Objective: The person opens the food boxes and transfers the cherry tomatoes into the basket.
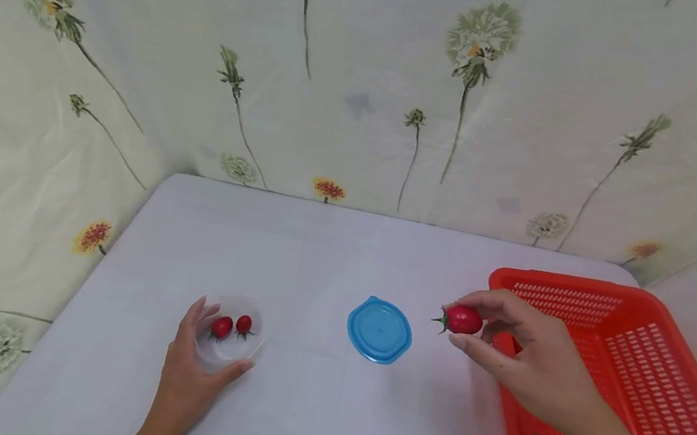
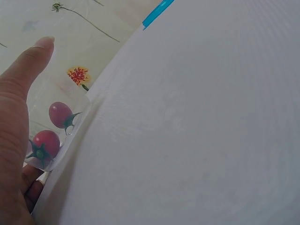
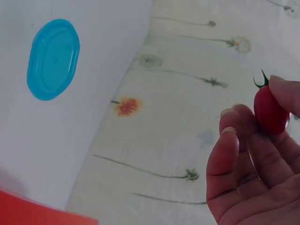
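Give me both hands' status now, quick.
Left hand: fingers curled round the clear container with two tomatoes inside.
Right hand: fingers pinch a cherry tomato above the table, beside the red basket.

It looks like a home corner: a white counter (image 1: pixel 329 259) enclosed by flower-printed cloth (image 1: pixel 367 86) (dandelions and daisies).

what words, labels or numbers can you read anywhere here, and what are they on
None can be read: the blue lid, clear container, red basket, white table and flowered backdrop show no lettering. The tomato in the right hand bears no sticker.
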`<state>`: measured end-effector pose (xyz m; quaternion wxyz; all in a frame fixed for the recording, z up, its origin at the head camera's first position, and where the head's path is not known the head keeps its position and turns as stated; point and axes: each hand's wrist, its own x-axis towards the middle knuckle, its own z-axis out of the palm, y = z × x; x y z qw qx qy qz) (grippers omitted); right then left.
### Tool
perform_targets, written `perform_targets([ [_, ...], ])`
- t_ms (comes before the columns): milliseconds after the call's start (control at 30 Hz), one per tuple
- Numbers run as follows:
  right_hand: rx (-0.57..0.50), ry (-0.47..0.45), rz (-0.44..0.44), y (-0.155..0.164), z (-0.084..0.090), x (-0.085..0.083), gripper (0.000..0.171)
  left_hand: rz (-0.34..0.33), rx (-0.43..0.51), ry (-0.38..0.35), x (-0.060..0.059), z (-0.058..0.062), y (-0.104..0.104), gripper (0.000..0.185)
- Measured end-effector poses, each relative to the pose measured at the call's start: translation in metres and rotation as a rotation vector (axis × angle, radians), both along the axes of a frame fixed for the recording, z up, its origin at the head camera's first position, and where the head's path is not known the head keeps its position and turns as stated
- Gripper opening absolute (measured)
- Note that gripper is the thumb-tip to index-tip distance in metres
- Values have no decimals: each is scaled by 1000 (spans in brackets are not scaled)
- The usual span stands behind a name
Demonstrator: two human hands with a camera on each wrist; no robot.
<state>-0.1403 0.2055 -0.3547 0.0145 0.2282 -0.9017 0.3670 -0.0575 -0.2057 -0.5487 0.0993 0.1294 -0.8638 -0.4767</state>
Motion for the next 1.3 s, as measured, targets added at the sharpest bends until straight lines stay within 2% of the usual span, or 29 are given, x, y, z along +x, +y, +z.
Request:
perform_targets([
  [267,55,24,-95,26,-18,-1,50,-6,14,-6,0,0,-1,120],
  [367,70,-10,-143,34,-25,-5,52,-6,15,-2,0,-1,-2,120],
  [633,104,-199,-263,52,-41,-17,55,-5,12,-4,1,-1,-1,120],
  [1133,109,-254,-401,80,-72,-35,59,-16,6,3,0,1,-1,119],
  [1300,128,-313,-402,83,-83,-36,56,-9,3,4,0,3,-1,119],
])
